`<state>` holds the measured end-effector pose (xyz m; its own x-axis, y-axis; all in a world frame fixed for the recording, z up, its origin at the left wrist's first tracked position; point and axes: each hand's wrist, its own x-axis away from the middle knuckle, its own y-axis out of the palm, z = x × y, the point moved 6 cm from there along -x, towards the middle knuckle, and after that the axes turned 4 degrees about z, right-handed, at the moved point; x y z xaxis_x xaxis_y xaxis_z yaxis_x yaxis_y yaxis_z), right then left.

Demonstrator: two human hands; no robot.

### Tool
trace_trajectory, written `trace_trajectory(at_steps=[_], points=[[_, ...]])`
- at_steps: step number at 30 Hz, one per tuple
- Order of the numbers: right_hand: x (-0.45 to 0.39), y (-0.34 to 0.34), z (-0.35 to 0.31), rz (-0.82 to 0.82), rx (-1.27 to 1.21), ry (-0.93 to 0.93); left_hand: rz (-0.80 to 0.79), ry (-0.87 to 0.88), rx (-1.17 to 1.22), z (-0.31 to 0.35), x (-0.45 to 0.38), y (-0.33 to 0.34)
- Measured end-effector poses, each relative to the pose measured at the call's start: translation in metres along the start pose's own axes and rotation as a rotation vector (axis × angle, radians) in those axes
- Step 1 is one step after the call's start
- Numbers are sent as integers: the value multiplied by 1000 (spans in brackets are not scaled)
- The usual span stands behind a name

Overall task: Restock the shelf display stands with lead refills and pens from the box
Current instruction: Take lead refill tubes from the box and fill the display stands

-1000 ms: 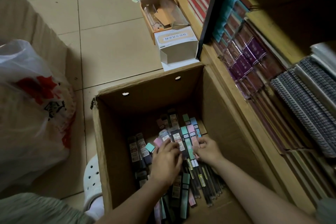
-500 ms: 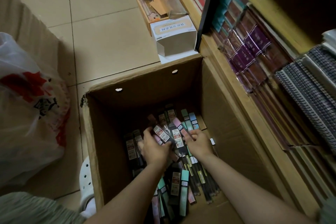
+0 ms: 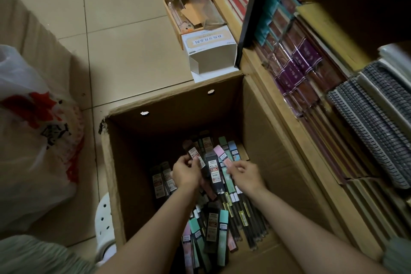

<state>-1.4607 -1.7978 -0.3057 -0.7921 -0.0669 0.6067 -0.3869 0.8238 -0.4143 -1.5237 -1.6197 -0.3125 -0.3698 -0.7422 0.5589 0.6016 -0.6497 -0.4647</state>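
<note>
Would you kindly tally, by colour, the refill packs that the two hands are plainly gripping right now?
Dark pack, in left hand: 1
Pink pack, in right hand: 1
Total: 2

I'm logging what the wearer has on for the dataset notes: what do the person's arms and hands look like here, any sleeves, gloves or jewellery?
Both forearms are bare. The left hand and right hand wear no gloves, and no rings, watch or bracelet show. A short greyish-green sleeve shows at the right arm's upper end.
</note>
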Motion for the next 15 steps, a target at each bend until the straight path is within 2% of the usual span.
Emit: trace_trajectory(at_steps=[3,7,9,12,15], points=[[13,-10,-14,19,-93,33,-111,66,21,13,12,-3],[46,-32,-60,19,-171,-58,-467,201,-17,53,38,-9],[67,-45,-89,10,-185,-137,-611,323,-164,83,54,-17],[100,-73,-136,33,-98,-330,-715,555,-369,143,81,-35],[138,-107,-173,72,-70,-472,-787,760,-366,203,121,-54]])
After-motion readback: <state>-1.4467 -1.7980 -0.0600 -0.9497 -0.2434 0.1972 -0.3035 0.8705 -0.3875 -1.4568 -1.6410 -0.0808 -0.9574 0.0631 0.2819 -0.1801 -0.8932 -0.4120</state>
